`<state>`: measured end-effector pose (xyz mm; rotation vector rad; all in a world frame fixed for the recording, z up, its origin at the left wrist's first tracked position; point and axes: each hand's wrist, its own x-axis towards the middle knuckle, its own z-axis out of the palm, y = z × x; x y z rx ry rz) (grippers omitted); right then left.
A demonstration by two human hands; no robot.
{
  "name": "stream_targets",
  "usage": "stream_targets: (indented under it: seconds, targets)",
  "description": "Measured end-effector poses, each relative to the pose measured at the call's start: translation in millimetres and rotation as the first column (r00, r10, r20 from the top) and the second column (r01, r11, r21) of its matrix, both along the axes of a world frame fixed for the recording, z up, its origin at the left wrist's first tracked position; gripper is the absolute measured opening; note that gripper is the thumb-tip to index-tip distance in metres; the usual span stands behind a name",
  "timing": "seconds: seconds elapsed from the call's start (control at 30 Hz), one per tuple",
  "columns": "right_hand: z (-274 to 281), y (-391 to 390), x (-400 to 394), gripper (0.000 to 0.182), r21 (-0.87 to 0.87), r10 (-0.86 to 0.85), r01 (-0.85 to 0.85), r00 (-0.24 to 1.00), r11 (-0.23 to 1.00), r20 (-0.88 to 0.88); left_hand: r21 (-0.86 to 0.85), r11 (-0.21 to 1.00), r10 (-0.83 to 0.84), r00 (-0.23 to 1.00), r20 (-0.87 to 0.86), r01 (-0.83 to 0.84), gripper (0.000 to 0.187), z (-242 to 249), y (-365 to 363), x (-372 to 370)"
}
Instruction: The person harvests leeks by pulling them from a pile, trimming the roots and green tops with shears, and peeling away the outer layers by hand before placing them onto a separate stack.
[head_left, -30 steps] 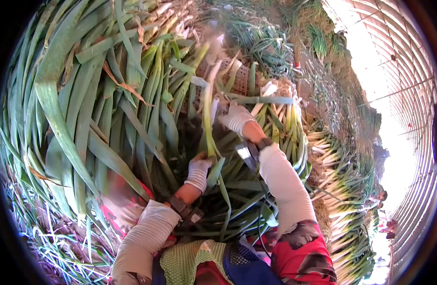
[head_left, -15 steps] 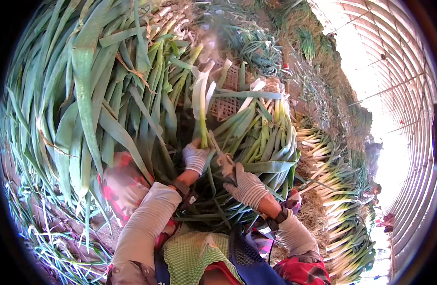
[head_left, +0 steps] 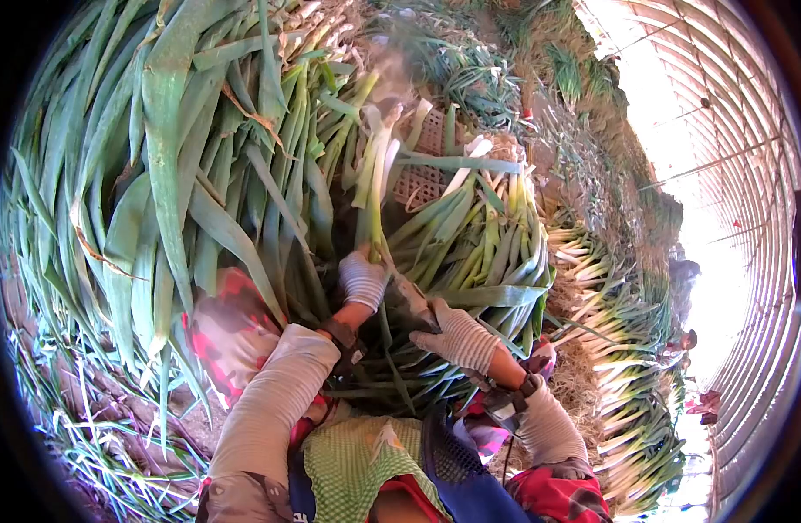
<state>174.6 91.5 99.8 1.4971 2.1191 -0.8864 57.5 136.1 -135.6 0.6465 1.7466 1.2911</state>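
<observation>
In the head view, my left hand, in a striped glove, is wrapped round the lower part of a leek. The leek points away from me, its pale root end uppermost, with a peeled-back leaf beside it. My right hand, gloved alike, is closed on a knife with a soil-coloured blade. The blade's tip lies close to the leek just right of my left hand; whether it touches cannot be made out. Most of the handle is hidden in the palm. Under and beyond the right hand lies a pile of leeks.
A large heap of long-leaved leeks rises at the left. A perforated crate stands behind the held leek. Laid-out leeks run down the right. Cut leaves litter the ground at lower left. A person is far right.
The knife has turned in my right hand, so its blade looks narrower and lies slightly lower. My left hand keeps its hold on the leek, and the whole view has shifted slightly.
</observation>
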Motion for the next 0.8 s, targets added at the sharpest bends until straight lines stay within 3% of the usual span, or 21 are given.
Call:
stream_targets:
  seconds: [0.13, 0.23, 0.33, 0.47, 0.57, 0.67, 0.77, 0.8]
  targets:
    - [-1.0, 6.5, -1.2, 0.058, 0.034, -0.014, 0.013, 1.000, 0.999, 0.023, 0.056, 0.997, -0.055, 0.997, 0.049, 0.053, 0.031, 32.7, -8.3, -9.1]
    - [-9.1, 17.3, -1.2, 0.056, 0.077, -0.014, 0.016, 1.000, 0.997, -0.027, -0.012, 0.998, -0.067, 0.994, 0.082, 0.068, 0.031, 66.3, -13.8, -14.2]
    - [-0.7, 17.3, -8.3, 0.056, 0.062, -0.025, 0.025, 1.000, 0.998, 0.006, 0.177, 0.984, -0.050, 0.918, 0.392, -0.022, 0.029, 49.2, -9.2, -10.0]
    - [8.5, 3.7, -11.2, 0.057, 0.055, -0.014, 0.009, 0.994, 0.998, 0.107, 0.174, 0.984, -0.062, 0.853, 0.519, -0.035, 0.033, 38.9, -5.5, -13.5]
    - [6.6, 7.3, -15.3, 0.057, 0.116, -0.050, 0.036, 0.991, 0.993, 0.126, 0.000, 0.998, -0.046, 0.811, 0.583, 0.057, 0.032, 65.7, -4.5, -26.5]
    - [1.6, 25.7, -14.8, 0.056, 0.171, -0.033, 0.024, 0.998, 0.985, 0.051, 0.102, 0.995, -0.066, 0.725, 0.685, -0.005, 0.030, 29.5, 1.0, -11.6]
    - [13.6, 23.8, -21.9, 0.058, 0.177, -0.034, 0.014, 0.993, 0.984, 0.110, 0.124, 0.992, -0.083, 0.627, 0.774, -0.021, 0.032, -23.9, 16.3, 3.1]
    - [20.2, 16.0, -20.3, 0.059, 0.153, -0.001, -0.018, 0.992, 0.988, 0.126, 0.114, 0.993, -0.076, 0.692, 0.718, -0.009, 0.033, -32.0, 19.1, 5.2]
